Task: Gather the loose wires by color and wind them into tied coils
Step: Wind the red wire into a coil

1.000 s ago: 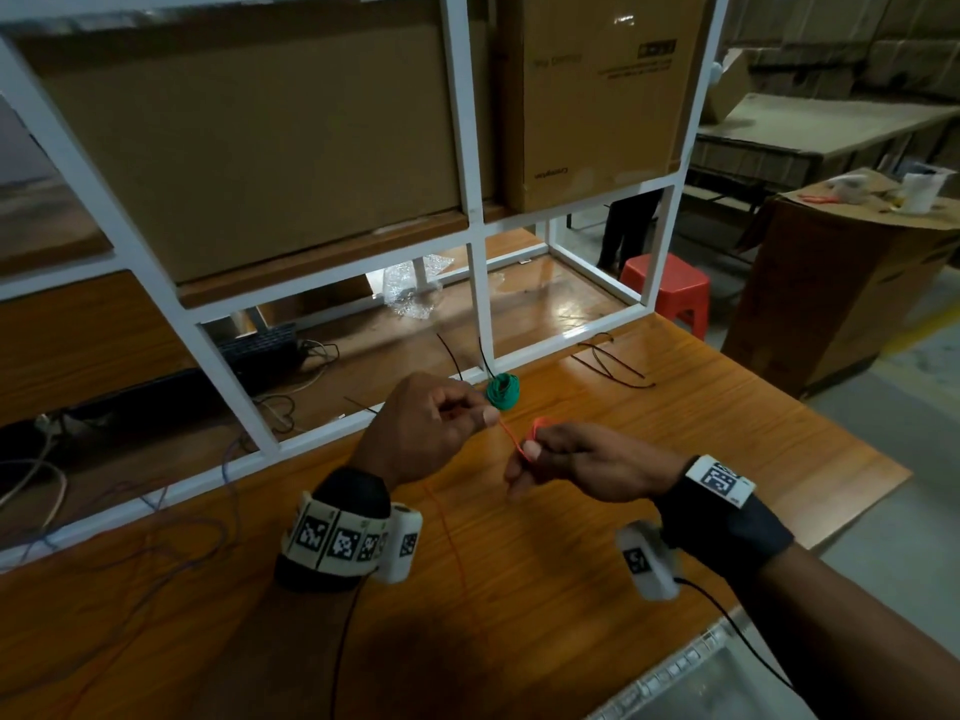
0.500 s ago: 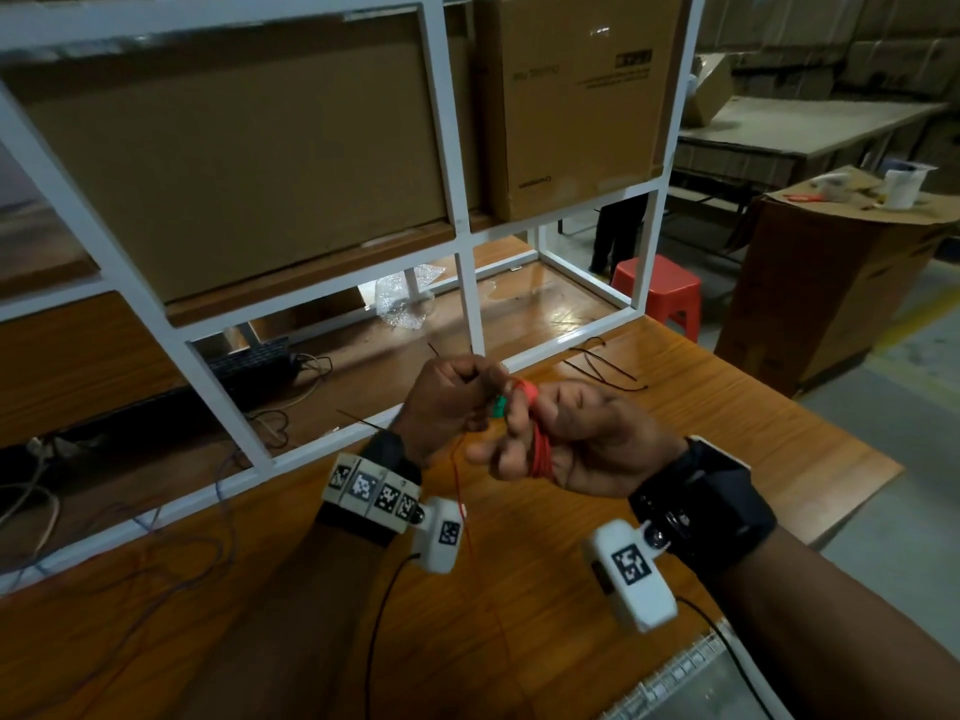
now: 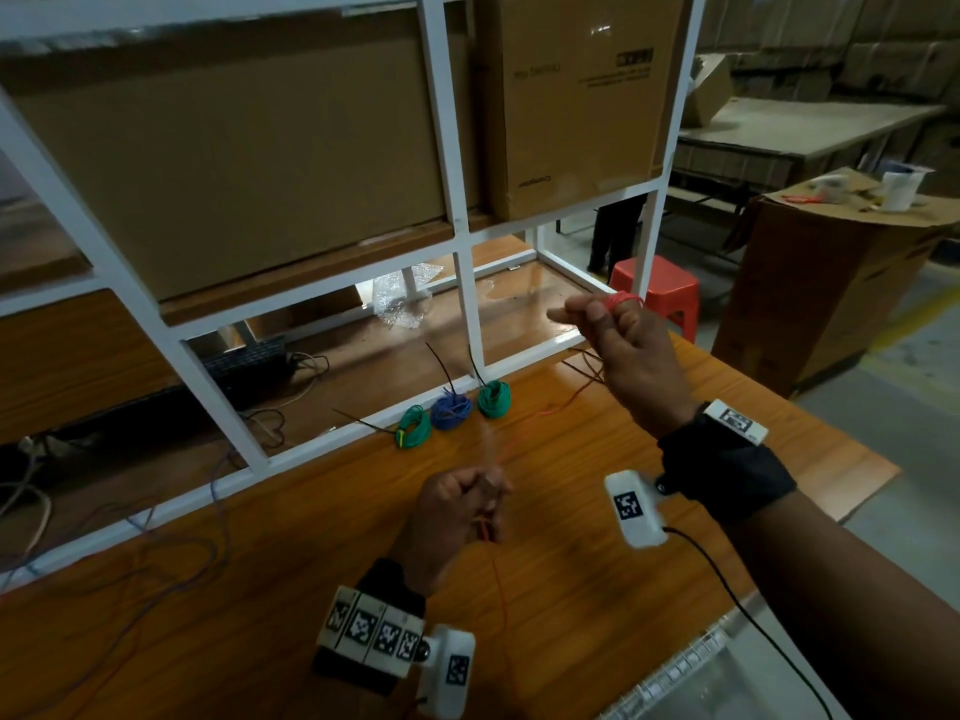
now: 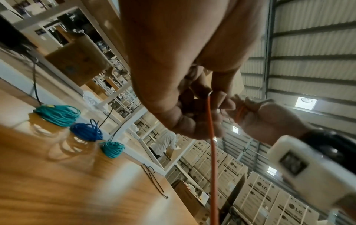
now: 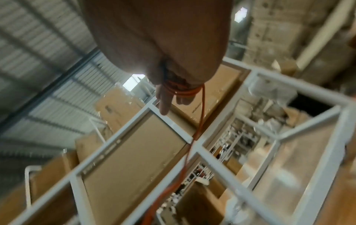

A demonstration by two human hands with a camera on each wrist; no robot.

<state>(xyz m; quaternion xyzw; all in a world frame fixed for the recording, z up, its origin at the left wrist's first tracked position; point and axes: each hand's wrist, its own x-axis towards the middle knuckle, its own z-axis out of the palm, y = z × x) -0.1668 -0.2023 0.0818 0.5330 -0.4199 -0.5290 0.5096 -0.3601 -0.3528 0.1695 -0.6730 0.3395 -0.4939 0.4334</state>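
Observation:
A thin red wire (image 3: 558, 405) runs taut between my two hands above the wooden table (image 3: 571, 589). My left hand (image 3: 485, 493) hangs low near me and pinches the wire, whose tail drops below it (image 4: 212, 152). My right hand (image 3: 597, 317) is raised at the right, with several red loops (image 3: 626, 301) wound round its fingers (image 5: 163, 100). By the rack's base lie three tied coils: a green coil (image 3: 413, 426), a blue coil (image 3: 452, 410) and another green coil (image 3: 493, 400).
A white metal rack (image 3: 467, 314) with cardboard boxes (image 3: 576, 96) stands behind the table. Black ties (image 3: 587, 363) lie near the right hand. Loose cables (image 3: 156, 553) trail at the left. A red stool (image 3: 670, 293) stands past the table's right edge.
The hands were together near the rack; now the left hand has drawn back toward me and the right hand has risen to the right, stretching the red wire between them.

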